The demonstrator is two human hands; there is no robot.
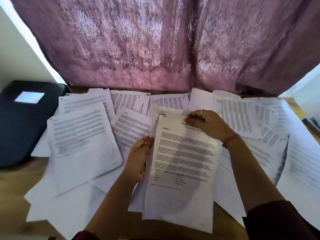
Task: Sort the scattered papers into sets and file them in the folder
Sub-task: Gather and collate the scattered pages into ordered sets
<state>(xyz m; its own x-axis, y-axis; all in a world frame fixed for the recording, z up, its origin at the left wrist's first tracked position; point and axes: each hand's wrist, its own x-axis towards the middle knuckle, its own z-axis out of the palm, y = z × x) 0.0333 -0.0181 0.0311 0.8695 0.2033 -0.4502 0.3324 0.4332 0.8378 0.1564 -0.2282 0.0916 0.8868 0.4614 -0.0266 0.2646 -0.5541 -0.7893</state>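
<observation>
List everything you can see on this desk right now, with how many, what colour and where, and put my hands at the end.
held papers: a few sheets, exact count unclear, white with black print, top one headed "Section 1", lifted at centre
scattered papers: many, overlapping, white with print, spread over the table
folder: one, black with a pale label, shut, far left on the table
table: one, wooden, brown, bare at the near left
curtain: one, mauve, patterned, hanging behind the table
left hand: grips the left edge of the held papers, ring on a finger
right hand: pinches the top edge, ring, pink wristband, dark sleeve
</observation>
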